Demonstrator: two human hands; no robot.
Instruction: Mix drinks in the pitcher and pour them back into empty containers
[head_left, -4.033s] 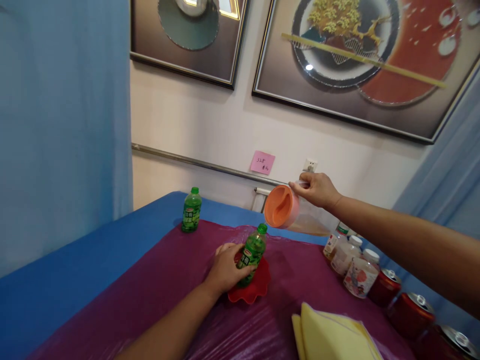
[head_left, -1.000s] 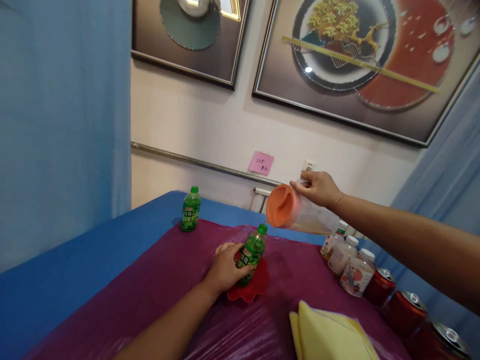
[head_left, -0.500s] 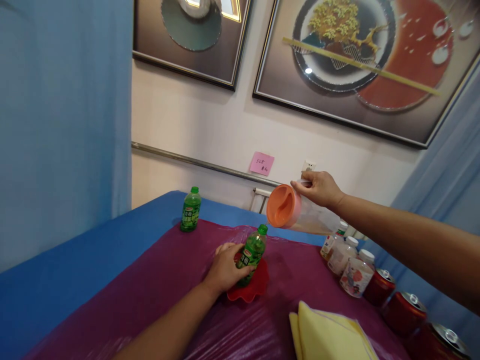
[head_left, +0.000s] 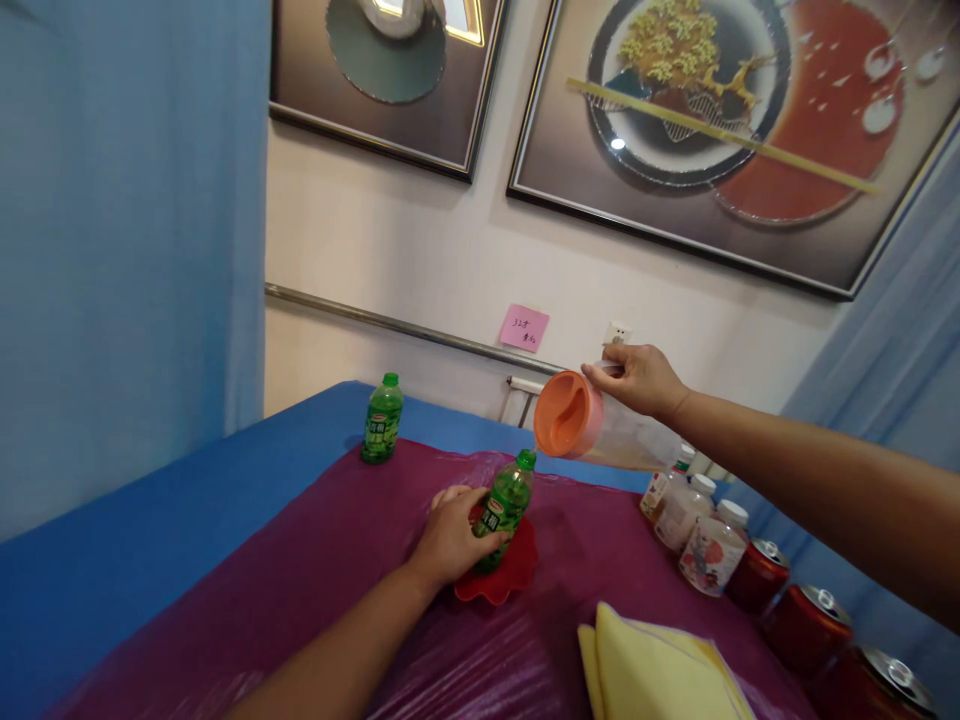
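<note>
My left hand (head_left: 453, 535) is wrapped round a green-labelled drink bottle (head_left: 504, 508), which leans slightly to the right over a red scalloped dish (head_left: 517, 570). By its handle, my right hand (head_left: 637, 380) grips a clear pitcher (head_left: 626, 436) with an orange lid (head_left: 568, 414). The pitcher is tipped nearly level, its lid toward the left and its spout just above the bottle's green top. Some liquid lies along the pitcher's lower side. Whether a stream runs between spout and bottle is too small to tell.
Another green bottle (head_left: 382, 420) stands at the back left. A folded yellow cloth (head_left: 664, 665) lies at the front right. Along the right edge are several bottles (head_left: 714, 548) and red cans (head_left: 808, 625). Purple plastic sheeting (head_left: 322, 600) covers part of the blue surface (head_left: 150, 520).
</note>
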